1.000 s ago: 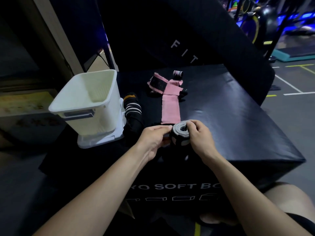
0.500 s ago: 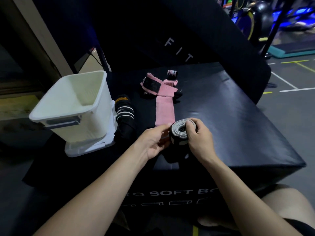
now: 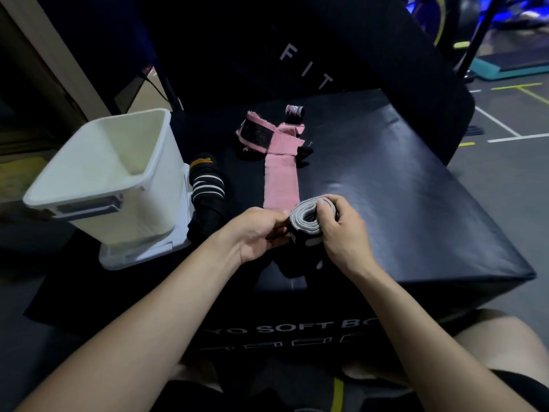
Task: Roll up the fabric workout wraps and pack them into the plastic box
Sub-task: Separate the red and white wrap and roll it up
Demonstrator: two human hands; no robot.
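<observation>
On the black soft box [image 3: 401,185], the white plastic box [image 3: 98,176] stands well left of the fingers, a pink wrap [image 3: 280,176] stretches away just beyond them, and both the left hand [image 3: 257,233] and right hand [image 3: 341,230] pinch a half-rolled grey-and-black wrap [image 3: 304,221] between them.

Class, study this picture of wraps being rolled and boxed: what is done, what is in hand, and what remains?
Done: nothing packed that shows; the white plastic box looks empty. In hand: the left hand and right hand grip a grey-and-black wrap, mostly coiled, its tail hanging. Left: finish that roll, then roll the pink wrap and the black striped wrap, both loose on the black soft box, and pack all.
</observation>
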